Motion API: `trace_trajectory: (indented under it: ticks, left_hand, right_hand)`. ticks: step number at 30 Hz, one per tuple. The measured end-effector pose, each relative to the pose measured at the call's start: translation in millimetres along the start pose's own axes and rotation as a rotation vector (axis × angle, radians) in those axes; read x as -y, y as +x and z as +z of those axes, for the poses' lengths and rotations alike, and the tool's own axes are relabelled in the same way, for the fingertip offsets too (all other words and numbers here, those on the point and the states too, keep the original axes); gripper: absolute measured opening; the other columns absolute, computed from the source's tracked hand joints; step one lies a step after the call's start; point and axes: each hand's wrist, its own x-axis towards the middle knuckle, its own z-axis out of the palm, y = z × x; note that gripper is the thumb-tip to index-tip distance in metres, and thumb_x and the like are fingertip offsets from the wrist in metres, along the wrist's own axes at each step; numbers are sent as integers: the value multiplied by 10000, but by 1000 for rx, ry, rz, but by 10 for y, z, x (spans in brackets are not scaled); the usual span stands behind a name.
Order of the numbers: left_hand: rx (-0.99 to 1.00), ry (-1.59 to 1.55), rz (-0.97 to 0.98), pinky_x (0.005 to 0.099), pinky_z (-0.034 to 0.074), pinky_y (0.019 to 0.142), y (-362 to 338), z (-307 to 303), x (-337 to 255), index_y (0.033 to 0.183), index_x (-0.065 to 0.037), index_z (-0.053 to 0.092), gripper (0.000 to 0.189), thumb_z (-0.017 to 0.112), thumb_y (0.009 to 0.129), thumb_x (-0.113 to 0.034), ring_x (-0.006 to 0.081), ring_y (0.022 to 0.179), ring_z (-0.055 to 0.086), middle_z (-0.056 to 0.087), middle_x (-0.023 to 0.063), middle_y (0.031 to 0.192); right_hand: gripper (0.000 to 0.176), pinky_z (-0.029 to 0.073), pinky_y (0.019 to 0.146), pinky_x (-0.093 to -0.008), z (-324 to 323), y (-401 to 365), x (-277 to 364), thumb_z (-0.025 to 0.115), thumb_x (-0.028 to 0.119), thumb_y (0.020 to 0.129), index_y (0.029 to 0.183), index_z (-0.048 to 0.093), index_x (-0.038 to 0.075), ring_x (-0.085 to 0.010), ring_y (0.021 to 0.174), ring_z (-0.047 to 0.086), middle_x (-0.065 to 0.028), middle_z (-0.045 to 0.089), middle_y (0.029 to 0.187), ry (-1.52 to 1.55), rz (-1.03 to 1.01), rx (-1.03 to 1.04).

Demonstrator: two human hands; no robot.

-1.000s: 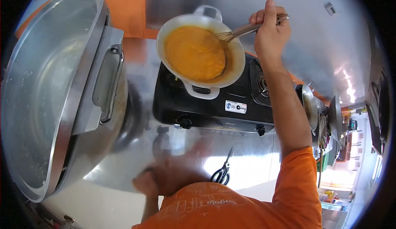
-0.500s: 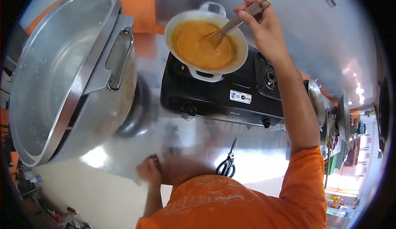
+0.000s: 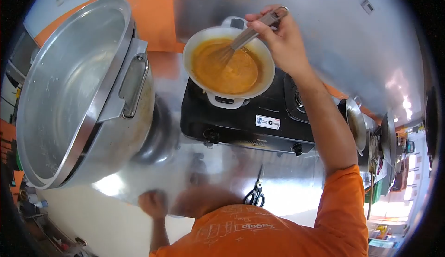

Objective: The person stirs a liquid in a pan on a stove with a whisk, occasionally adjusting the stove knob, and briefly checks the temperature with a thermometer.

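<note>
R hand (image 3: pixel 282 33) wrapped round whisk (image 3: pixel 245 37) hdl, over pan's (image 3: pixel 266 70) far-R rim; whisk's long axis slants down-L from grip into orange mix (image 3: pixel 237 77) inside pan. L hand (image 3: pixel 153 204) well apart, near-L of pan, blurred, can't tell its grip; R nearer.

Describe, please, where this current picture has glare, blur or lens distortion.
Head view: white glare on the steel counter, right of the scissors; head view: the whisk wires smear in the orange liquid; head view: scene bulges, fisheye-like, with a dark curved border.
</note>
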Motion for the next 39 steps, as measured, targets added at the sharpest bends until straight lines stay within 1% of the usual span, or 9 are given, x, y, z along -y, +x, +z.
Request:
trace_trajectory:
  ticks: [3,11,13,20,23,26,29,36,39]
  left_hand:
    - [-158,-41,69,457,391,671,33,67,-5,739,-74,578,153,618,810,-204,327,739,528,588,110,776]
    - [-172,9,141,450,391,634,92,17,-120,735,-99,581,137,613,834,-188,322,694,525,573,93,757]
    - [-182,33,148,451,392,629,103,3,-132,736,-99,586,145,606,842,-195,320,692,524,572,92,748]
    - [-162,-51,101,447,408,648,105,-11,-113,749,-95,603,151,601,843,-213,321,703,539,601,96,751]
    - [-143,-14,77,450,418,671,62,28,-56,757,-91,615,147,609,830,-218,322,714,551,616,99,762]
    - [-113,-36,73,455,424,696,54,5,-66,780,-81,636,150,623,819,-225,323,736,564,624,102,774]
    - [-48,-89,92,453,426,716,54,-16,-6,826,-72,663,193,624,846,-260,324,778,576,647,104,843]
    - [-44,-27,72,444,416,751,47,-11,-55,836,-75,662,246,559,908,-287,322,810,567,647,97,859]
    - [8,2,49,451,411,766,40,-30,-42,844,-73,661,252,556,910,-293,323,816,565,647,97,857]
  right_hand:
    - [347,519,869,-327,28,85,-164,670,196,916,1167,511,17,-193,991,667,-134,697,1051,-80,-32,-2]
    - [395,543,857,-343,-360,61,-159,668,210,920,1199,463,18,-212,980,667,-138,675,1039,-355,61,-36]
    - [406,568,838,-357,-350,-22,26,669,216,920,1197,447,19,-226,976,665,-144,661,1039,-122,167,-30]
    - [372,601,811,-369,-149,24,-125,641,190,938,1180,449,-18,-248,975,660,-166,637,1062,113,208,-98]
    - [368,573,850,-349,-167,78,-270,624,242,960,1194,406,61,-223,1068,639,-162,637,1137,-23,175,-99]
    - [375,582,849,-347,-336,131,-352,634,245,953,1184,436,25,-239,1059,643,-176,622,1159,-102,150,-64]
    - [281,589,727,-347,-460,78,-256,618,162,958,1152,427,89,-235,865,664,-134,628,1012,-181,200,-107]
    - [241,586,759,-395,-385,-30,-233,593,134,965,1135,437,64,-239,882,654,-133,601,997,209,390,-194]
    - [245,583,787,-400,-252,11,-435,590,142,968,1141,433,66,-239,914,645,-135,590,1016,194,157,-213]
